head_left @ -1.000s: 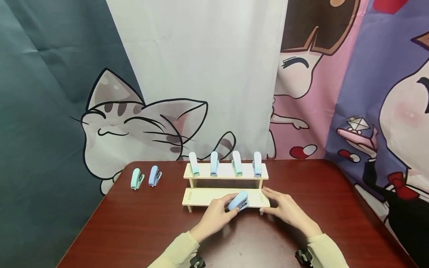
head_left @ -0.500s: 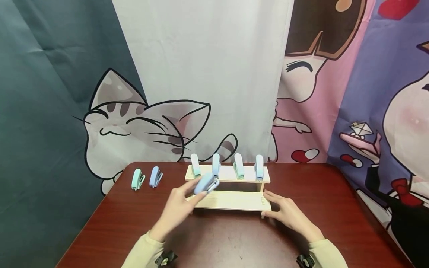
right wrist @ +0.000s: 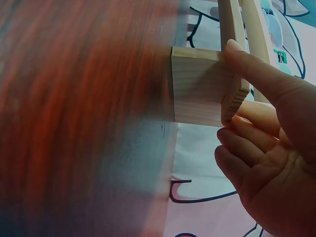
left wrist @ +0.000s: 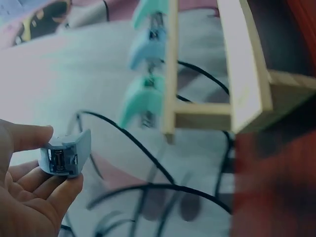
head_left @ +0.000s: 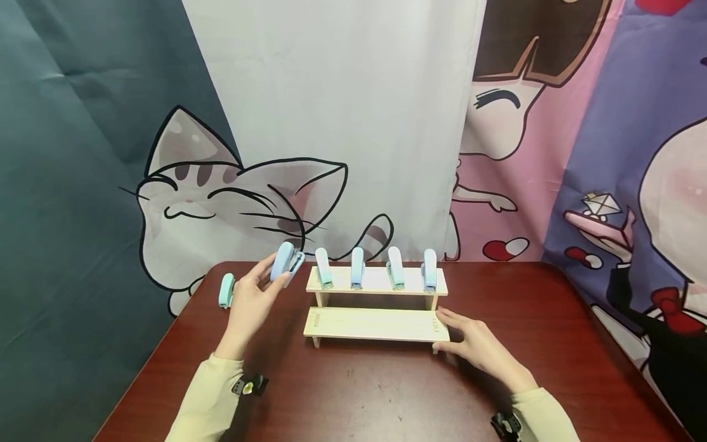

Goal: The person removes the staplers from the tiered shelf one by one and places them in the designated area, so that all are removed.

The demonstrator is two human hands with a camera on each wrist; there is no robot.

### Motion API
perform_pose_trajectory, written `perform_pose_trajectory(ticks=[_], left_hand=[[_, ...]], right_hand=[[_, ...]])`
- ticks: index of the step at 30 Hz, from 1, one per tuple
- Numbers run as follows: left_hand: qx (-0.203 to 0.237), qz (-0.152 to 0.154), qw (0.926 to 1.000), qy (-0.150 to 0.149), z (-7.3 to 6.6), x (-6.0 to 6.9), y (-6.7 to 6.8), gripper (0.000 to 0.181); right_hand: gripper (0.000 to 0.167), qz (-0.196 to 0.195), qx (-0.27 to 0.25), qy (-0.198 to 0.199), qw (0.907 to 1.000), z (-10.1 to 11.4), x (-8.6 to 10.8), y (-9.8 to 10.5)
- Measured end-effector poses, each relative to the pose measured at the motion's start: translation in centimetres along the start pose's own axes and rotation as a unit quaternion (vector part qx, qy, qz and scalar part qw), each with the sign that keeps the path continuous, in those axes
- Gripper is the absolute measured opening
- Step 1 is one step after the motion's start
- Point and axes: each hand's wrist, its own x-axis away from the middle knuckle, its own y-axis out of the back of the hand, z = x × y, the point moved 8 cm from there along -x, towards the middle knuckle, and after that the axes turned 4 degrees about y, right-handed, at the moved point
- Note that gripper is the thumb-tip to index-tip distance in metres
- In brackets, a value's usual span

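A light blue stapler (head_left: pixel 283 261) is held up by the left hand (head_left: pixel 251 307), left of a two-tier wooden rack (head_left: pixel 375 323). In the left wrist view the thumb and fingers of the left hand (left wrist: pixel 34 187) pinch that stapler (left wrist: pixel 64 154). The right hand (head_left: pixel 482 350) grips the right end of the rack's lower tier; in the right wrist view the thumb and fingers of the right hand (right wrist: pixel 271 148) lie on either side of the board end (right wrist: pixel 236 98). Four staplers, mint and blue, stand along the upper tier (head_left: pixel 375 292).
A mint stapler (head_left: pixel 226 291) stands on the dark red table (head_left: pixel 364 393) at the back left, partly beside the left hand. The blue stapler near it is hidden from view. A printed curtain (head_left: pixel 342 110) hangs behind the table's back edge.
The left hand has carried the light blue stapler from over the rack's lower tier up and to the left, beyond the rack's left end. The right hand has stayed at the rack's right end.
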Motion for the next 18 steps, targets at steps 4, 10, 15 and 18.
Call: perform_pose_trajectory(ticks=[4,10,15,18], left_hand=[[-0.010,-0.007,0.9990,0.042,3.3,-1.7,-0.3,0.053],[-0.070,0.015,0.9941,0.082,8.4,-3.6,-1.9,0.054],[-0.083,0.026,0.9903,0.109,11.4,-4.1,-3.1,0.055],[-0.092,0.025,0.9888,0.114,12.5,-4.5,-3.8,0.055]], right_hand=[[0.071,0.002,-0.003,0.002,1.0000,0.1,-0.2,0.1],[0.070,0.005,-0.001,-0.004,1.0000,0.1,-0.3,0.0],[0.069,0.005,0.003,-0.003,1.0000,0.1,-0.1,-0.1],[0.069,0.005,0.003,-0.004,1.0000,0.0,0.0,0.0]])
